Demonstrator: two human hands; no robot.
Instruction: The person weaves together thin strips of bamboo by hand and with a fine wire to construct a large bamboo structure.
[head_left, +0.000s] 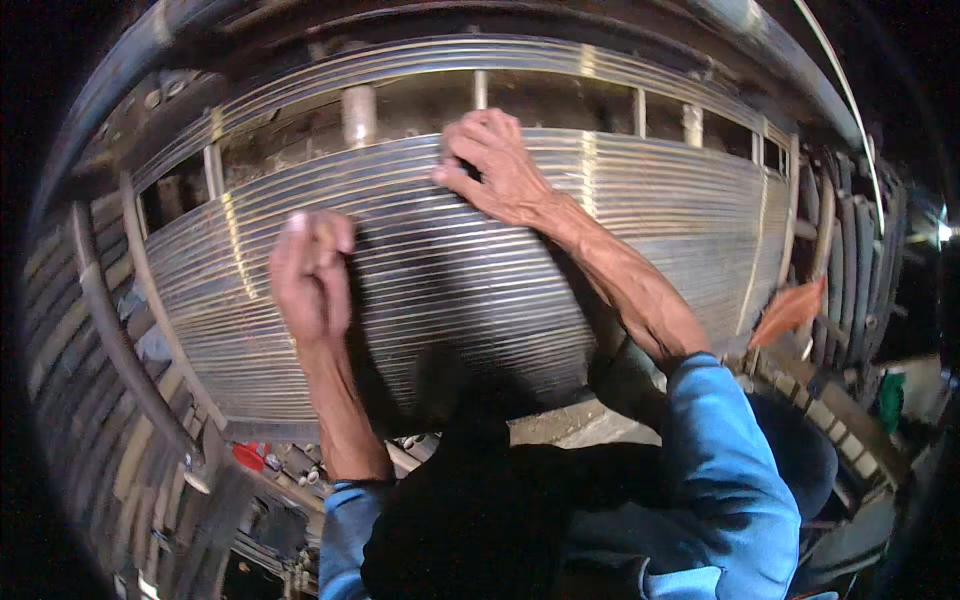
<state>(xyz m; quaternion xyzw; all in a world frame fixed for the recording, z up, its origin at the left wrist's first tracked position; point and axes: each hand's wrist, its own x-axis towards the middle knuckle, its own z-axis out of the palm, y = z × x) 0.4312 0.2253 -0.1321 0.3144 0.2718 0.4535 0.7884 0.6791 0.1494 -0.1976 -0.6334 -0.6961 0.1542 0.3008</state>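
A wide slatted panel [470,290] is stretched across the middle of the scene, and a narrower far band of slats [400,58] is set apart from it by an open gap. The right hand [495,165] is placed at the panel's far edge with fingers bent; whether a strand is pinched there cannot be told. The left hand [312,265] is seen over the panel's left part, fingers curled and blurred, and whether anything is gripped cannot be told.

Slats could be bent or knocked out of line if the far edge were pulled unevenly; fingertips could be scraped by thin edges, and misplacement could be hidden by the dark shadow cast over the middle.

The slats are thin, parallel and glossy, crossed by pale bands [588,180]. The panel is bordered on the left by a smooth, pole-like side bar [165,300].
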